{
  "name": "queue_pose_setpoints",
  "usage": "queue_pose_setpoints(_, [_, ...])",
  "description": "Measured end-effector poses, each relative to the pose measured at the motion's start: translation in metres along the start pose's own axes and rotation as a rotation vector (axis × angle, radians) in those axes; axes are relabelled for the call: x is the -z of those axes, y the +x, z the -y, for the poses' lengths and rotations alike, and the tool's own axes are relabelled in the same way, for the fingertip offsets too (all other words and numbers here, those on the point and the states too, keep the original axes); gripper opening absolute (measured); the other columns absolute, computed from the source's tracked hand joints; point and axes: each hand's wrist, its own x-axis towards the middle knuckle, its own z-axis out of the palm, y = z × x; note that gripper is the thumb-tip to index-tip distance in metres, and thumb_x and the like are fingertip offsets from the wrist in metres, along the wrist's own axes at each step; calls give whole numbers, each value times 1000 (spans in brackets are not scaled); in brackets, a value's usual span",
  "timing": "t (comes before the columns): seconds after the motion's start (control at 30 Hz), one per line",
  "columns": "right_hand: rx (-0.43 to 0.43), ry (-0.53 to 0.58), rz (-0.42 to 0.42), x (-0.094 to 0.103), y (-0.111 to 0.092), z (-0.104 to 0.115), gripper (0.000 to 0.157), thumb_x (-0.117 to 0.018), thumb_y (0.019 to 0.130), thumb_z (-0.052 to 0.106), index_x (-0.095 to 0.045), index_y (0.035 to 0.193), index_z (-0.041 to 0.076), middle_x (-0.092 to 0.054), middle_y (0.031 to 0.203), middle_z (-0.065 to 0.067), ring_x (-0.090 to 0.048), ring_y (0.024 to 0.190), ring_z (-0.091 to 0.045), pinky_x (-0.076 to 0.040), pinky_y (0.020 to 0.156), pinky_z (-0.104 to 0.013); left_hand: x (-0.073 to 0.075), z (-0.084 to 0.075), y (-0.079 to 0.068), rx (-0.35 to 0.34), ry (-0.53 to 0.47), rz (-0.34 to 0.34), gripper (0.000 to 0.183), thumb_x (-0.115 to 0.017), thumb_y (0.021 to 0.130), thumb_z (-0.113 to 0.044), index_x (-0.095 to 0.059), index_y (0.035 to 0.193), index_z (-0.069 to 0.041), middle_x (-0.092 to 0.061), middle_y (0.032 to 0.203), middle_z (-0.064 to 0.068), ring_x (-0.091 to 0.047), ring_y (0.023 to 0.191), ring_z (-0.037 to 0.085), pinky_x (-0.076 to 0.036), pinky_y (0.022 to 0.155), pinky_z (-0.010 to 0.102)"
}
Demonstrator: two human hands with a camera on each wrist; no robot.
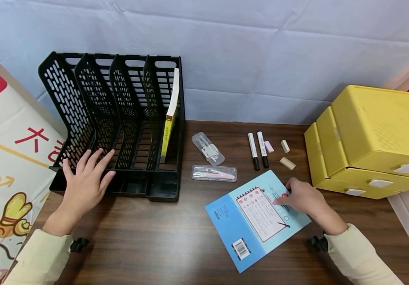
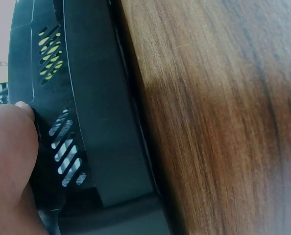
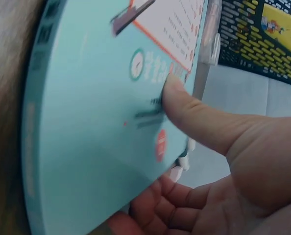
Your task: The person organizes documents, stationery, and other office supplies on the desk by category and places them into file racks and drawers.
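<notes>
My right hand (image 1: 303,200) grips a light-blue book (image 1: 233,221) by its edge nearest the yellow drawers. In the right wrist view the thumb presses on the printed cover (image 3: 96,112), while the other fingers curl behind the edge. A picture of a notepad and a barcode show on the cover. Over at the left, my left hand (image 1: 85,184) lies with spread fingers at the front edge of a black desk file rack (image 1: 133,174). A yellow book (image 1: 169,118) stands upright in the rack's rightmost slot.
Two clear cases (image 1: 214,173) (image 1: 208,149) lie right of the rack. Behind the blue book are two white markers (image 1: 253,150) (image 1: 262,148) and several small erasers (image 1: 287,163). A yellow drawer unit (image 1: 375,134) stands at the right, against the pale backdrop (image 1: 243,59).
</notes>
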Motion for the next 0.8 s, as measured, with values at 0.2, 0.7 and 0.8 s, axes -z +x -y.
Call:
queue_pose_setpoints(0.2, [-16,49,34,0,6,-3,70,-83,83,41,-52,114,-14,-60,87,-16,-55,74,-26,-44,61,-36,1,0,-1,4,-2,1,52,-53,106,-37,-43,155,-22,-41,153,23,-29,145,47,3,109,79])
queue_pose_setpoints(0.7, [42,155,103,8,9,-12,67,-82,85,40,-53,111,-14,-60,84,-13,-59,72,-22,-48,61,-34,-1,2,0,-20,-3,-30,49,-49,107,-42,-48,150,-19,-43,152,22,-31,143,48,2,108,80])
queue_pose_setpoints(0.8, [43,168,105,8,10,-13,63,-83,84,40,-54,106,-11,-58,83,-12,-57,71,-22,-46,61,-34,-1,2,0,-19,1,-31,49,-49,106,-42,-48,150,-19,-43,152,22,-32,143,48,2,108,80])
